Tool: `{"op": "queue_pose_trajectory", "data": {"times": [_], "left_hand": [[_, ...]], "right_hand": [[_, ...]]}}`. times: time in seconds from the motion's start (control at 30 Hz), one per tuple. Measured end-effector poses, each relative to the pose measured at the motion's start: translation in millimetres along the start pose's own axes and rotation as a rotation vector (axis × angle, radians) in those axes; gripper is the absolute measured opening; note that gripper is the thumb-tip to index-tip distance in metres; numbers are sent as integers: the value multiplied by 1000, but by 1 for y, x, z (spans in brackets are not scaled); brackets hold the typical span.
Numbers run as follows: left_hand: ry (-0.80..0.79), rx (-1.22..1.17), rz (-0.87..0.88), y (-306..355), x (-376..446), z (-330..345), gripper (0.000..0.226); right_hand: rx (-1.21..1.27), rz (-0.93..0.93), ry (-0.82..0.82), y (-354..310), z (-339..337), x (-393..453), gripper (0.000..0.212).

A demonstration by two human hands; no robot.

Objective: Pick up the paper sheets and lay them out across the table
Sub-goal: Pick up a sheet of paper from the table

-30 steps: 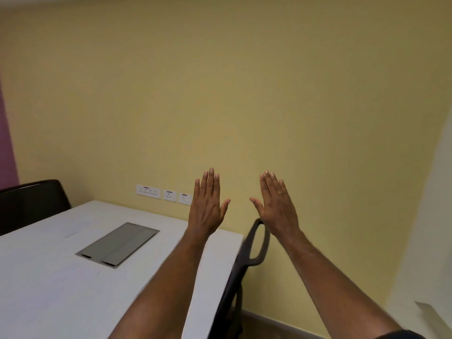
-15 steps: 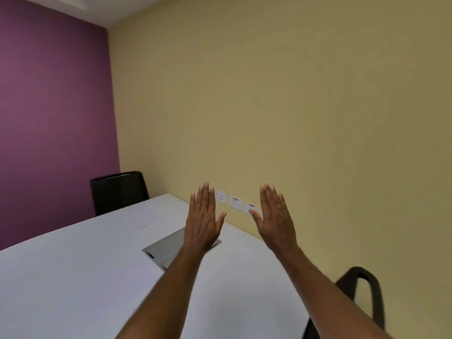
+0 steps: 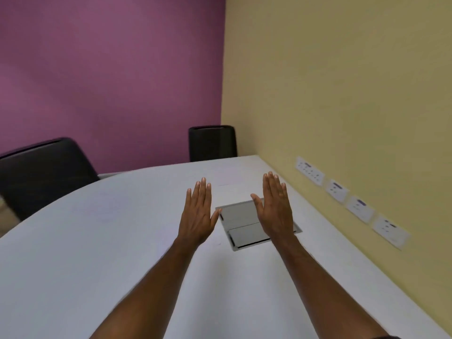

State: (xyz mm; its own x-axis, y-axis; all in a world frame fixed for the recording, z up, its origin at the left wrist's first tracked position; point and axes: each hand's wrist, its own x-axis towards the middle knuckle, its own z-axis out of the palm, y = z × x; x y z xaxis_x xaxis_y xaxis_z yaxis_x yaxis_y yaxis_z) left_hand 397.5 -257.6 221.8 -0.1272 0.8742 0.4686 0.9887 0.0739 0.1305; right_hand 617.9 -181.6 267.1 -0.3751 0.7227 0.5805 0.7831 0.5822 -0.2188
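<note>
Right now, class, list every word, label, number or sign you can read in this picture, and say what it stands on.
No text can be read.
Socket plates on the yellow wall: dark marks, too blurred to read.
Grey cable hatch in the white table: no lettering visible.
Black chairs: no label visible.

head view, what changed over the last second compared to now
The view swung left: the purple wall and two black chairs came into sight, the armrest at the table's right edge left the picture, and the grey hatch now sits behind the hands. Left hand and right hand stayed raised, open and empty. Nothing was picked up.
</note>
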Motion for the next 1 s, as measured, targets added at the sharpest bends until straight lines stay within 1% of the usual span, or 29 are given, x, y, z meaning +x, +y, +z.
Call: {"op": "queue_pose_trajectory", "data": {"times": [0.17, 0.37, 0.57, 0.63, 0.83, 0.9, 1.0], "left_hand": [[-113, 90, -125, -61, -14, 39, 77], [-258, 84, -225, -122, -15, 95, 76], [-415, 103, -222, -191, -9, 183, 79], [-440, 94, -235, -215, -7, 212, 81], [-471, 30, -383, -273, -24, 288, 90], [-486, 28, -400, -283, -38, 308, 90], [-491, 13, -405, -290, -55, 329, 88]], "right_hand": [[89, -54, -93, -15, 79, 28, 69], [121, -89, -244, -23, 175, 49, 71], [159, -24, -365, -20, 286, 51, 72], [179, 9, -397, -22, 324, 53, 71], [137, 71, -512, -18, 420, 59, 56], [90, 87, -572, -14, 444, 59, 57], [7, 120, -690, -6, 471, 55, 64]]}}
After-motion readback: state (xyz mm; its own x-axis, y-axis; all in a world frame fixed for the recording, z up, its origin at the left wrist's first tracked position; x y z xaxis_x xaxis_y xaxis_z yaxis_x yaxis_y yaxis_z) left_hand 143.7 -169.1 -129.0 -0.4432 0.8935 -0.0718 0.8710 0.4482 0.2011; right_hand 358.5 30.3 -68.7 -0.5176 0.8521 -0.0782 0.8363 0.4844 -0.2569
